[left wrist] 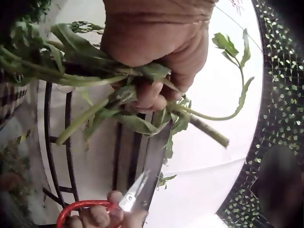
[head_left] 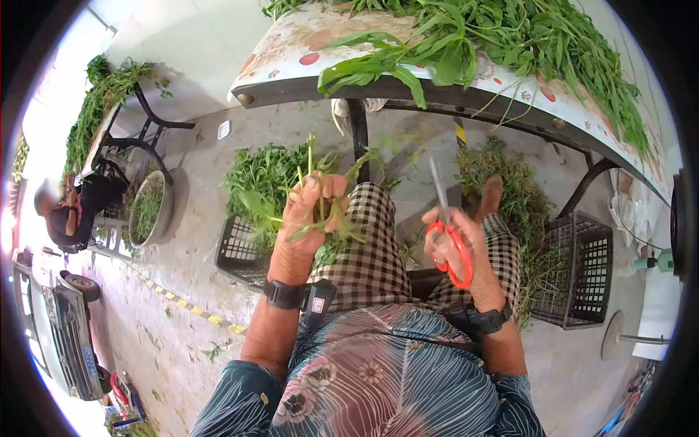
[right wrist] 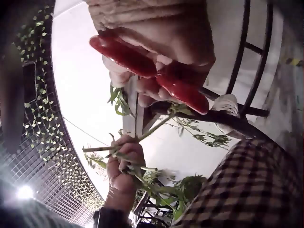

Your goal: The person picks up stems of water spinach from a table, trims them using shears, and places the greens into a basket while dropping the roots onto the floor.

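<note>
In the head view my left hand [head_left: 300, 211] grips a small bunch of leafy green stems [head_left: 255, 207], cut ends poking up past the fingers. The left wrist view shows those stems [left wrist: 83, 121] crossing under the curled fingers, several ending in blunt cuts. My right hand [head_left: 470, 237] holds red-handled scissors [head_left: 460, 271], its fingers through the loops and the blades pointing up and away. From the right wrist, the red handles [right wrist: 183, 92] lie against the palm, with the left hand [right wrist: 124, 164] and its stems beyond. The scissor blades [left wrist: 135, 192] are apart from the bunch.
A table [head_left: 273, 62] ahead bears a big heap of greens [head_left: 524, 36]. Black crates [head_left: 590, 269] stand either side of my legs, with piled plants [head_left: 266, 171] at the left one. Further left are a round tub [head_left: 162, 218], a seated person [head_left: 73, 215] and a parked vehicle [head_left: 65, 335].
</note>
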### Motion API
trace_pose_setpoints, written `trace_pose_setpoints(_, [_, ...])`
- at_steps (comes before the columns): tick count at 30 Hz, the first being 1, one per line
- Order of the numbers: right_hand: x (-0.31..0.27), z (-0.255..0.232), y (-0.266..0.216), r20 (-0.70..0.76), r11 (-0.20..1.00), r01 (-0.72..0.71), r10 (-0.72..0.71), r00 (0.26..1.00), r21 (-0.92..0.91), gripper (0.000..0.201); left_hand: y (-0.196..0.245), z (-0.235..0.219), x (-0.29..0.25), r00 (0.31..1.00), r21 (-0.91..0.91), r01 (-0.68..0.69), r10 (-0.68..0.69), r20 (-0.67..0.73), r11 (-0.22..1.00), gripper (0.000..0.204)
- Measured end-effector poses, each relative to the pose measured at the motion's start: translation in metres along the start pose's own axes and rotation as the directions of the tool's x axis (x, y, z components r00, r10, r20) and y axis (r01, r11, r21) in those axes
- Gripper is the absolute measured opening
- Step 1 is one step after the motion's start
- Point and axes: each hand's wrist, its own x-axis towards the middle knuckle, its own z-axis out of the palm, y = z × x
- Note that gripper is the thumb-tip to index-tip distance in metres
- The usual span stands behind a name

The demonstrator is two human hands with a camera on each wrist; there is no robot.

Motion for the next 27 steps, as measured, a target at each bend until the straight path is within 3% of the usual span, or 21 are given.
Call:
trace_pose_setpoints(1, [0.002, -0.001, 0.001, -0.021, 0.995, -0.039, 0.041, 0.999, 0.097, 0.024, 0.001, 0.002, -0.001, 1.0, -0.023, 0.002, -0.002, 0.01, 1.0, 0.032])
trace_pose_setpoints(4, [0.007, -0.006, 0.017, -0.107, 0.972, 0.021, 0.004, 0.994, 0.236, 0.024, 0.006, 0.015, -0.004, 0.999, 0.024, 0.032, -0.033, 0.041, 0.999, 0.038])
trace_pose_setpoints(6, [0.013, -0.004, 0.029, -0.211, 0.963, 0.029, 0.03, 0.977, 0.269, 0.025, 0.006, 0.03, -0.01, 0.997, 0.05, 0.073, -0.074, 0.015, 0.996, 0.04])
trace_pose_setpoints(8, [0.017, -0.002, 0.03, -0.305, 0.956, -0.001, 0.095, 0.948, 0.294, 0.029, 0.004, 0.041, -0.012, 0.988, 0.09, 0.111, -0.119, 0.094, 0.99, 0.039])
trace_pose_setpoints(12, [0.029, 0.0, 0.033, -0.32, 0.928, 0.045, 0.082, 0.944, 0.371, 0.028, -0.002, 0.055, -0.014, 0.952, 0.239, 0.185, -0.234, 0.196, 0.953, 0.043])
trace_pose_setpoints(15, [0.04, -0.004, 0.033, -0.293, 0.783, 0.165, 0.023, 0.956, 0.599, 0.026, -0.008, 0.062, -0.012, 0.919, 0.383, 0.177, -0.291, 0.265, 0.907, 0.045])
trace_pose_setpoints(17, [0.046, 0.0, 0.026, -0.359, 0.751, 0.221, 0.022, 0.933, 0.622, 0.025, -0.008, 0.066, -0.009, 0.874, 0.391, 0.215, -0.355, 0.332, 0.895, 0.045])
trace_pose_setpoints(21, [0.045, -0.006, 0.019, -0.527, 0.821, 0.341, -0.059, 0.848, 0.457, 0.024, -0.006, 0.066, -0.001, 0.899, 0.35, 0.263, -0.36, 0.249, 0.899, 0.042])
trace_pose_setpoints(23, [0.042, -0.013, 0.016, -0.563, 0.798, 0.407, -0.105, 0.82, 0.444, 0.023, -0.008, 0.063, 0.004, 0.953, 0.317, 0.246, -0.288, 0.094, 0.916, 0.037])
trace_pose_setpoints(24, [0.041, -0.014, 0.015, -0.581, 0.784, 0.439, -0.126, 0.805, 0.439, 0.022, -0.008, 0.063, 0.007, 0.959, 0.274, 0.281, -0.277, -0.053, 0.92, 0.032])
trace_pose_setpoints(27, [0.033, -0.012, 0.009, -0.568, 0.822, 0.453, -0.202, 0.798, 0.344, 0.02, -0.011, 0.038, 0.013, 0.918, 0.059, 0.388, -0.381, -0.108, 0.92, 0.029])
